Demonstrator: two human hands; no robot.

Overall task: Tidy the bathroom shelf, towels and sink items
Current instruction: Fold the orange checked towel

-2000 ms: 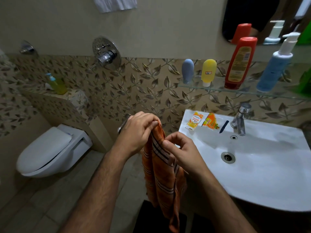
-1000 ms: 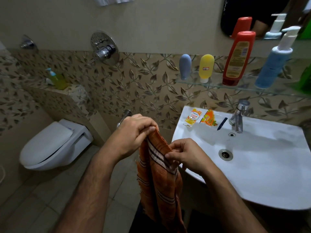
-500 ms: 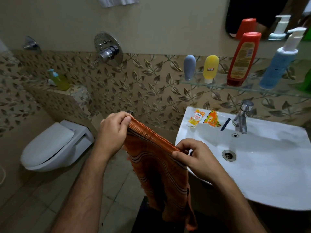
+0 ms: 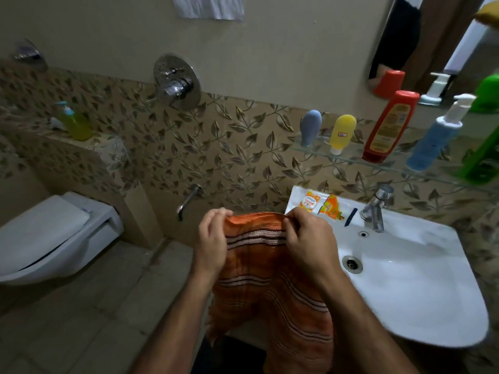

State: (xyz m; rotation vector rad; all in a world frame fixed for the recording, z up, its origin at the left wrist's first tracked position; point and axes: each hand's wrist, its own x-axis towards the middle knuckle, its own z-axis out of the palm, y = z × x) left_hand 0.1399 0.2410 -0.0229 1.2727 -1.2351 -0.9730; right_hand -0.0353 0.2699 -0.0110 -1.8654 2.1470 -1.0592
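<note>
An orange towel [image 4: 267,287] with dark and pale stripes hangs spread in front of me, left of the sink. My left hand [image 4: 212,244] pinches its top left corner and my right hand [image 4: 307,238] grips its top right corner, so the top edge runs level between them. The white sink [image 4: 421,287] lies to the right, with two orange sachets [image 4: 321,206] and a small dark blue item [image 4: 350,216] on its back rim. On the glass shelf [image 4: 351,157] above stand a grey tube [image 4: 310,127], a yellow tube [image 4: 342,133], a red bottle [image 4: 388,125] and a blue pump bottle [image 4: 437,136].
A white toilet [image 4: 51,236] sits at the left, with a yellow-green soap dispenser [image 4: 74,122] on the ledge behind it. A shower mixer [image 4: 176,82] and a low spout [image 4: 187,201] are on the tiled wall. A white towel [image 4: 208,6] hangs at top. A green object [image 4: 483,147] stands at the shelf's right end.
The bunched towel has been spread out: my hands moved apart along its top edge and then lifted it, so it now hangs flat and level between them.
</note>
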